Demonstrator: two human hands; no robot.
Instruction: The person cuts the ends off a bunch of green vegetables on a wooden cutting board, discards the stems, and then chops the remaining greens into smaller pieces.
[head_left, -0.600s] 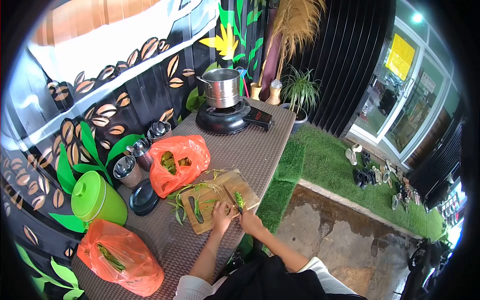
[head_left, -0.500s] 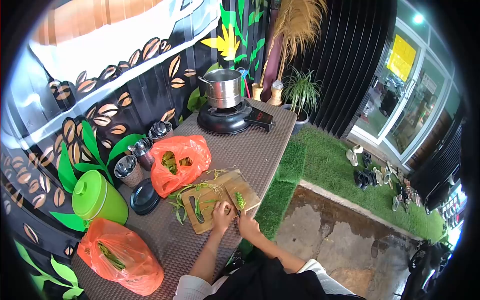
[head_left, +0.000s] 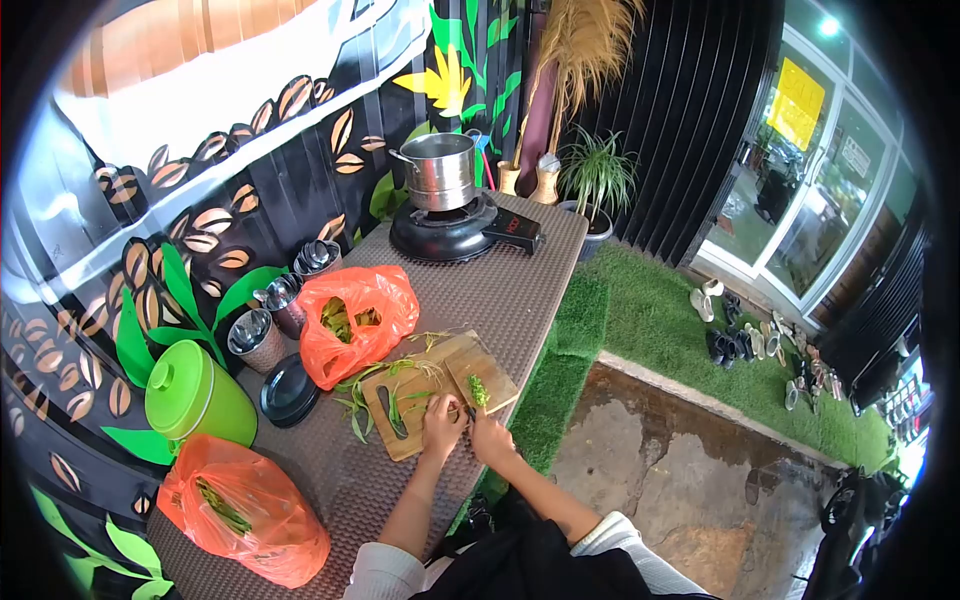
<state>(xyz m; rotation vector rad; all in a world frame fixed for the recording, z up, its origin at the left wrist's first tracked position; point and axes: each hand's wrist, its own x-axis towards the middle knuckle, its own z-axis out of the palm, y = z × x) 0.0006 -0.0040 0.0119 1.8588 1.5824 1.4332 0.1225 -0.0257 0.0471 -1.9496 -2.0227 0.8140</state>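
On a wooden cutting board (head_left: 410, 447) near the table edge, my left hand (head_left: 442, 428) rests with fingers curled down over greens, mostly hidden beneath them. My right hand (head_left: 490, 440) grips a knife (head_left: 462, 392) whose blade lies across the board, close to my left fingertips. Beyond the blade sits a small heap of chopped greens (head_left: 478, 391). Long green stems and leaves (head_left: 392, 388) are strewn over the board's left part and its handle slot. Just behind the board stands an orange plastic bag (head_left: 385, 295) with more greens inside.
A pot (head_left: 440, 172) sits on a black portable stove (head_left: 440, 238) at the table's far end. Along the wall are cutlery cups (head_left: 258, 345), black plates (head_left: 288, 392) and a green lidded container (head_left: 200, 400). A second orange bag (head_left: 250, 520) stands at the near left.
The view has shifted slightly. Both hands stay at the same part of the board, with the knife still in my right hand. The greens look much the same.
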